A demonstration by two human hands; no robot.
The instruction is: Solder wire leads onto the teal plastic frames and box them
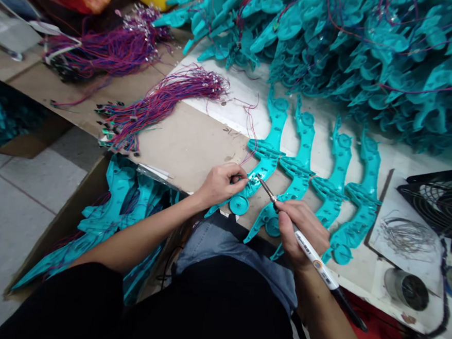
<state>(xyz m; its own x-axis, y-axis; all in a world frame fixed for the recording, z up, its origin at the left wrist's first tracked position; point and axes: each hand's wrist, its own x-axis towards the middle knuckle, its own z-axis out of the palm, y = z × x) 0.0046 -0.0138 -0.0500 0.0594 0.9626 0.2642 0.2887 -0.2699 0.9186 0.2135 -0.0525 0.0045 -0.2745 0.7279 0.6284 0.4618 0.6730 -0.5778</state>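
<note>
Cardboard-topped bench carried four curved teal plastic shells in a row. Left hand pinched a wire onto the leftmost shell; right hand gripped a white soldering iron, tip at that shell. Red-blue wire bundle lay left of it.

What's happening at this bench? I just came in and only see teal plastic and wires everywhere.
A person is soldering. The right hand holds a soldering iron, its tip at the leftmost teal part of four laid in a row on the table. The left hand pinches a thin wire at that spot. Bundles of red and blue wires lie to the left, and a big pile of wired teal parts sits behind.
</note>
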